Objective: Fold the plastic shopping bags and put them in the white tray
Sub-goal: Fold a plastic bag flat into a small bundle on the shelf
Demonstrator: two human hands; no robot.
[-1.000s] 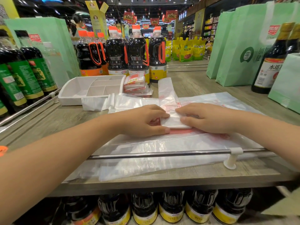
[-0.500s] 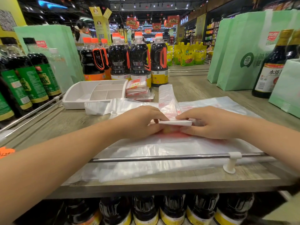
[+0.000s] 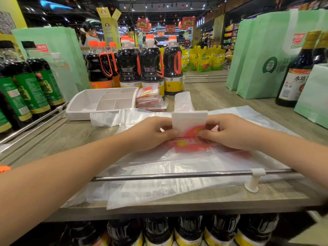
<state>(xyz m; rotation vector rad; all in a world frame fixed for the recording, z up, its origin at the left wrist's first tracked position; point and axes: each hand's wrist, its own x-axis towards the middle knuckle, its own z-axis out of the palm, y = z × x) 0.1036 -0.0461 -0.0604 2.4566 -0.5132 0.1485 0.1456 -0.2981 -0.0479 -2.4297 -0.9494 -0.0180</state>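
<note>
A folded white plastic bag (image 3: 189, 122) with a red and yellow print stands on edge at the middle of the shelf. My left hand (image 3: 150, 133) pinches its left side and my right hand (image 3: 229, 132) pinches its right side. It rests on a pile of flat, clear plastic bags (image 3: 177, 174) spread over the wooden shelf. The white tray (image 3: 85, 103), divided into compartments, sits at the back left with nothing visible in it. A stack of folded bags (image 3: 150, 99) lies right beside the tray.
A metal rail (image 3: 177, 174) runs along the shelf's front edge. Dark sauce bottles (image 3: 150, 68) stand behind the tray and at the left (image 3: 32, 86). Green tote bags (image 3: 257, 59) and a bottle (image 3: 298, 71) stand at the right.
The folded part of the bag lay flat under my fingers a second ago. Both hands have since lifted and turned it upright, showing the red print.
</note>
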